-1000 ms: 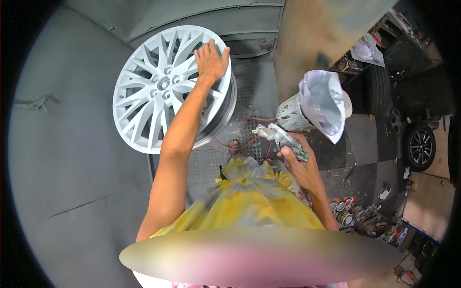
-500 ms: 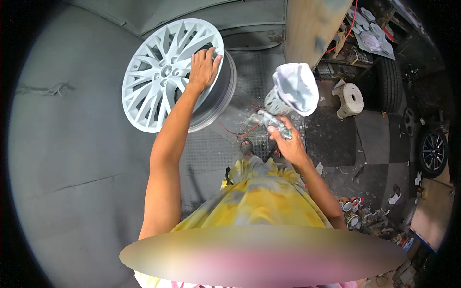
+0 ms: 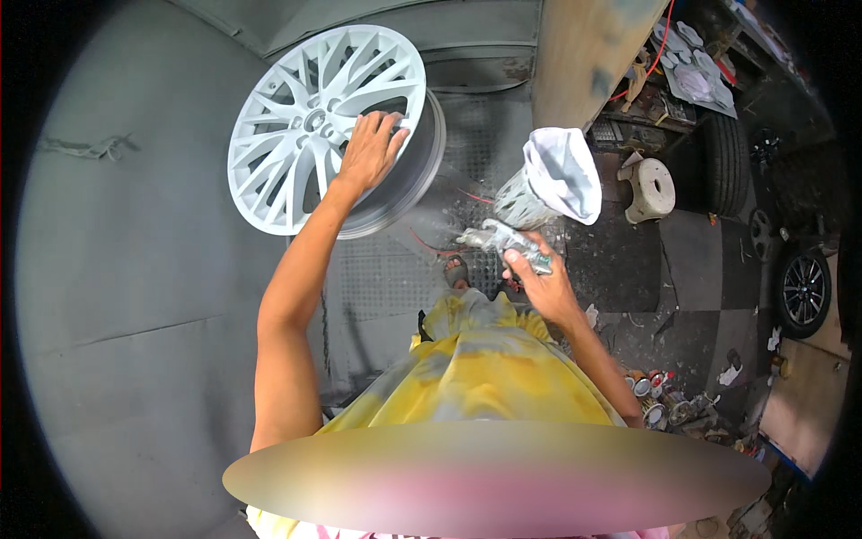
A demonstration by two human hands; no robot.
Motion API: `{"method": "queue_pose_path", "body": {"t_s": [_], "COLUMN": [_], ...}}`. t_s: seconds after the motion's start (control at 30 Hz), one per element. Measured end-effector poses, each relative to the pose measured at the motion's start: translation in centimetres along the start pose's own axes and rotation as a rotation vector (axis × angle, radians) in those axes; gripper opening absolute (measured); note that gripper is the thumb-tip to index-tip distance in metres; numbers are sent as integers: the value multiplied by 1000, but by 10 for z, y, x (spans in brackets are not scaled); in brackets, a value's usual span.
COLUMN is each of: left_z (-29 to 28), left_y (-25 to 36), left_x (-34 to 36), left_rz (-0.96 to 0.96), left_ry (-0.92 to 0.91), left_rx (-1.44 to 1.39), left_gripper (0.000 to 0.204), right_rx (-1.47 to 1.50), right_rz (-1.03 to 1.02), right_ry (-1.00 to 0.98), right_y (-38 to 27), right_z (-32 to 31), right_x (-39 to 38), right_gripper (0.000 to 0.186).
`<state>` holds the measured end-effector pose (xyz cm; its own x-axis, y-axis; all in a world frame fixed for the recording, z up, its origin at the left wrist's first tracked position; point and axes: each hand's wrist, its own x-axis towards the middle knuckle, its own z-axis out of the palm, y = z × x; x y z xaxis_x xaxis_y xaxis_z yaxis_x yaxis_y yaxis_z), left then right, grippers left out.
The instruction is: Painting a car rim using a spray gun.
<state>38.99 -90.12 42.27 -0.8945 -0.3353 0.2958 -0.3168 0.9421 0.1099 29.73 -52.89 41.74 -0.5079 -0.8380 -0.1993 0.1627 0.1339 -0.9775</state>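
Note:
A white multi-spoke wheel rim (image 3: 285, 175) sits tilted at upper centre-left, a silver barrel behind its face. My left hand (image 3: 370, 148) rests on its right-side spokes, fingers apart and slightly bent, open. My right hand (image 3: 539, 278) is closed round a paint-spattered spray gun (image 3: 510, 242), its nozzle pointing left below the rim's right side; a faint pale haze shows near the nozzle. Just beyond the gun stands a spattered cylindrical container (image 3: 516, 202) with a white bag-like liner (image 3: 561, 171) at its top. A red hose (image 3: 426, 242) lies beneath.
Grey booth walls (image 3: 126, 251) surround the left. At right are a wooden panel (image 3: 575, 54), a cluttered shelf (image 3: 682, 90), a white stool (image 3: 648, 189), a loose tyre (image 3: 725, 162), a mounted wheel (image 3: 804, 292) and several paint cans (image 3: 651, 400). My sandalled feet (image 3: 456, 274) are below.
My left hand has slid down and left across the spokes from higher near the rim's edge. The view has shifted, showing more of the shelf and stool. My right hand still holds the gun.

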Motion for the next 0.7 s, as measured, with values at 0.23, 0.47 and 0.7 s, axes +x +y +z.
{"method": "queue_pose_path", "body": {"t_s": [0.23, 0.47, 0.7], "left_z": [-21, -31, -43], "left_y": [1, -6, -2], "left_x": [-45, -76, -105], "left_rz": [39, 13, 9], "left_ry": [-49, -125, 10], "left_rx": [-31, -81, -203], "left_gripper": [33, 32, 20], "right_rx": [-188, -203, 26], "right_rz": [-7, -268, -28], "right_ry": [168, 395, 107], "right_y": [-1, -10, 7], "right_z": [-1, -24, 7], "right_x": [8, 21, -29], "right_gripper": [37, 35, 31]}}
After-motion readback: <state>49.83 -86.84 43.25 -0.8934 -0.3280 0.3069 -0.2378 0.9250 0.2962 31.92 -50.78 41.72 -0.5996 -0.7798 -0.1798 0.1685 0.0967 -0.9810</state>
